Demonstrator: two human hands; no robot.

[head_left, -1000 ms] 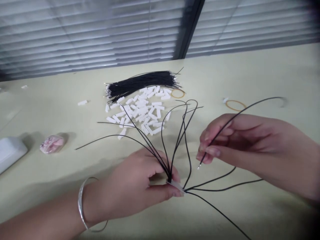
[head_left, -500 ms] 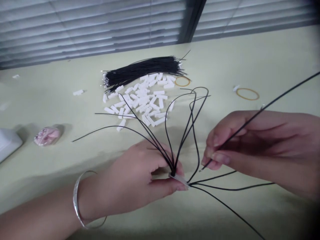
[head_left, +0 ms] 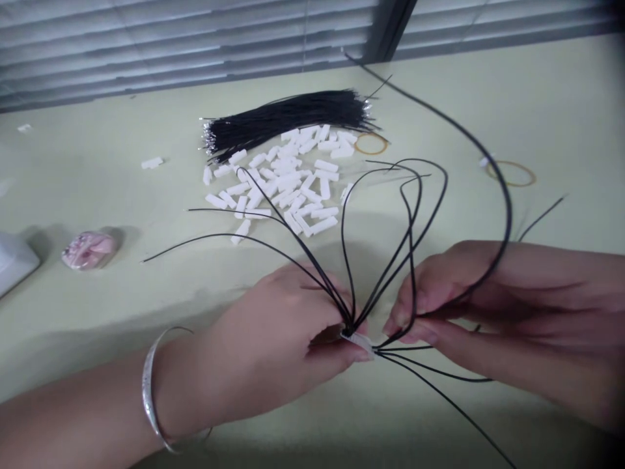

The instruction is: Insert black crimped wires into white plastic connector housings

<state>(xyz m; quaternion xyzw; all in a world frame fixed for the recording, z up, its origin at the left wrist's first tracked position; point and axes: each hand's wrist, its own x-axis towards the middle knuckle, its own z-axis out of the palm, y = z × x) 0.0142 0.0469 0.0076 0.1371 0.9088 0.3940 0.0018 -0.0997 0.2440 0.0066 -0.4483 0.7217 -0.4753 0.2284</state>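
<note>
Pinching a white connector (head_left: 358, 341) in my left hand (head_left: 258, 345), I hold it low over the table (head_left: 547, 91), its long side running out from between my thumb and fingertips. Black wires (head_left: 312, 260) sprout from it in a fan: some loop up and away over the pile beyond, others trail off toward the bottom right. My right hand (head_left: 481, 293) sits just beside the connector, its fingers drawn narrow and close together. A long wire (head_left: 481, 133) arcs up from those fingers toward the blinds (head_left: 170, 39) and curves back down, and my fingers look closed on it, though its end is hidden in my grip. A silver bangle (head_left: 151, 391) circles my left wrist. Farther up the table lies a thick bundle of loose wires (head_left: 286, 120), its bright tips showing at both ends. Below it spreads a scattered pile of white connectors (head_left: 273, 185), and one more lies apart to the left (head_left: 152, 163). Two rubber bands rest on the right, one (head_left: 371, 143) beside the bundle's end and another (head_left: 510, 173) farther off. At the left sit a pink packet (head_left: 88, 251) and a white object (head_left: 14, 260), cut off by the frame's edge.
</note>
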